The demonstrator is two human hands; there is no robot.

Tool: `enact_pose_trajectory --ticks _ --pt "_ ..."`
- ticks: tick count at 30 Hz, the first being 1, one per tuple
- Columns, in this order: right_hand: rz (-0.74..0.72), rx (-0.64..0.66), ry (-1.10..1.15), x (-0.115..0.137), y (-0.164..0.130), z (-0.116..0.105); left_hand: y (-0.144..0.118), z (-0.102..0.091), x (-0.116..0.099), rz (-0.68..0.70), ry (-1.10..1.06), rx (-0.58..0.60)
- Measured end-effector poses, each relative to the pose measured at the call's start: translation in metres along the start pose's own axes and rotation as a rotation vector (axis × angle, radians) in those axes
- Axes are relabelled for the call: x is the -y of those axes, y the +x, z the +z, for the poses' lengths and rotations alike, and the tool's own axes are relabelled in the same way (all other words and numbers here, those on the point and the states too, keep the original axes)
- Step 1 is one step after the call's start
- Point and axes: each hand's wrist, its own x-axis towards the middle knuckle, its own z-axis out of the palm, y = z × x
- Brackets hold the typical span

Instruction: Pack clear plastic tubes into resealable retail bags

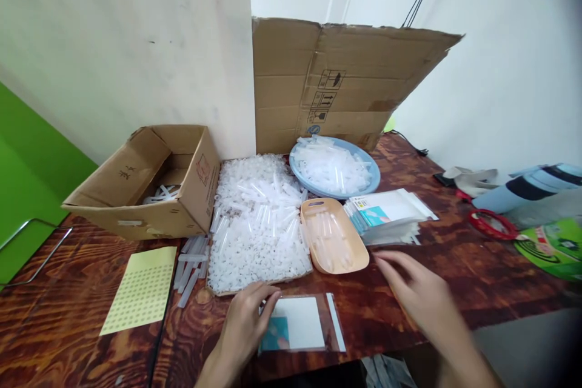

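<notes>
On the brown wooden bench (195,333), a flat, clear plastic bag (307,321) is held at one corner by the left hand (248,315), maybe to stop sliding, while the right hand (418,285) is held narrow near the peach, rounded tray (360,262), whether empty cannot be told.

The left hand (249,319) touched a clear packet (307,324) while the right hand (416,288) hovered near the peach tray (361,262).

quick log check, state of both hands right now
Left hand: closed on the clear packet.
Right hand: by the tan tray, can't tell whether open or closed.
</notes>
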Motion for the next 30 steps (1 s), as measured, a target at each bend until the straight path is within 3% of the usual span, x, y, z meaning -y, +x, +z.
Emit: enact_pose_trajectory --ticks 2,4,7,10,14,17,19,21,22,25,27,30 --pt "0.099 0.338 -0.336 0.033 0.04 0.052 0.004 -0.007 0.003 -0.01 0.036 -0.043" --pt "0.13 0.424 -0.435 0.053 0.066 0.092 0.007 -0.015 0.007 -0.029 0.089 -0.1" --pt "0.113 0.438 -0.478 0.056 0.078 0.12 0.012 -0.026 0.011 -0.076 0.161 -0.155" --pt "0.1 0.408 -0.486 0.043 0.079 0.12 0.015 -0.015 0.009 -0.069 0.215 -0.001" --pt "0.077 0.123 -0.16 0.03 0.073 0.109 0.02 0.037 0.003 0.015 0.41 0.379" --pt "0.063 -0.021 0.147 0.029 0.06 0.098 0.025 0.066 0.001 -0.107 0.613 0.446" --pt "0.077 -0.048 0.27 0.032 0.049 0.091 0.025 0.061 0.001 -0.194 0.632 0.495" --pt "0.102 -0.101 0.399 0.038 0.039 0.086 0.022 0.039 0.0 -0.205 0.497 0.56" --pt "0.108 -0.132 0.46 0.042 0.034 0.085 0.02 0.024 0.0 -0.145 0.34 0.564" --pt "0.116 -0.154 0.626 0.058 0.021 0.092 0.015 -0.012 0.002 -0.153 -0.227 0.444" --pt "0.144 -0.086 0.758 0.071 0.014 0.103 0.013 -0.021 0.004 -0.268 -0.56 0.369" --pt "0.171 0.066 0.989 0.086 0.008 0.12 0.011 -0.015 0.009 -0.46 -0.866 0.259"
